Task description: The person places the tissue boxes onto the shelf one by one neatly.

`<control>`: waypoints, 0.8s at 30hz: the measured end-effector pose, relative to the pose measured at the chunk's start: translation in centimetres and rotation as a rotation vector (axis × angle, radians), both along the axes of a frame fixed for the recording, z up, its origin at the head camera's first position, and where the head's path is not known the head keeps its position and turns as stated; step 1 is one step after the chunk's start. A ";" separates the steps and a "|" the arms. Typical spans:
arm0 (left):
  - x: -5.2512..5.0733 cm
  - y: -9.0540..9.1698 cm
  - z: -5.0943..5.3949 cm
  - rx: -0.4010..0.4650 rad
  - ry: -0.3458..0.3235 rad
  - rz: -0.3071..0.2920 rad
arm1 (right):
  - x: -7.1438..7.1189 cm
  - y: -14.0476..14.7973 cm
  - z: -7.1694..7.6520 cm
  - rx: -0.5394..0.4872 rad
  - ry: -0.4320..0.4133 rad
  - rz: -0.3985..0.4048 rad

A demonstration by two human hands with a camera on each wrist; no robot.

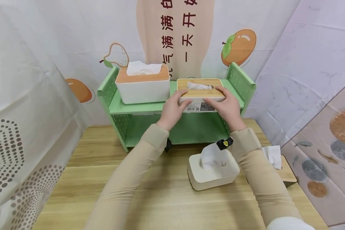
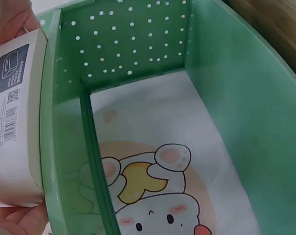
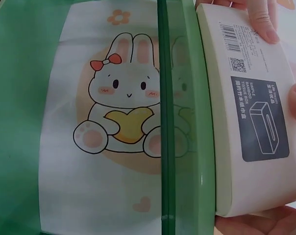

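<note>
Both hands hold a white tissue box with a bamboo lid (image 1: 199, 92) at the right part of the green shelf's upper level. My left hand (image 1: 173, 108) grips its left end, thumb on the front face. At the right end, my right hand (image 1: 228, 108) grips in the same way. The box's labelled side (image 3: 251, 107) faces the right wrist camera, its edge against the green shelf rim (image 3: 204, 122). Fingers of the left hand (image 2: 20, 220) show at the box's end in the left wrist view. A larger white box with a brown lid (image 1: 143, 89) stands to the left on the shelf.
Below the shelf (image 1: 120, 109), a cream tissue box (image 1: 211, 179) sits on the wooden table (image 1: 166, 204). Another box with a wooden top (image 1: 286, 169) is partly behind the right sleeve. A printed curtain (image 1: 86, 32) hangs behind the shelf.
</note>
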State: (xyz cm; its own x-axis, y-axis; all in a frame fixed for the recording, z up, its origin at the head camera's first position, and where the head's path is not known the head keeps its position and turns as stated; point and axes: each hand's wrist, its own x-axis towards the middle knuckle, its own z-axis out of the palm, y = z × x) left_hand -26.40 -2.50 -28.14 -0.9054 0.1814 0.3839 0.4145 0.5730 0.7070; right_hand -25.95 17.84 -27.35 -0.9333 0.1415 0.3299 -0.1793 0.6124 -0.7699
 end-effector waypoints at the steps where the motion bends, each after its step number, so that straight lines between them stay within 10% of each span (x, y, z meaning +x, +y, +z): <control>1: -0.2 0.0 0.0 0.001 -0.001 -0.001 | -0.2 0.0 0.0 -0.004 -0.007 0.004; 24: -4.1 1.0 1.3 0.091 -0.107 0.022 | -4.1 1.4 1.2 0.019 -0.104 0.094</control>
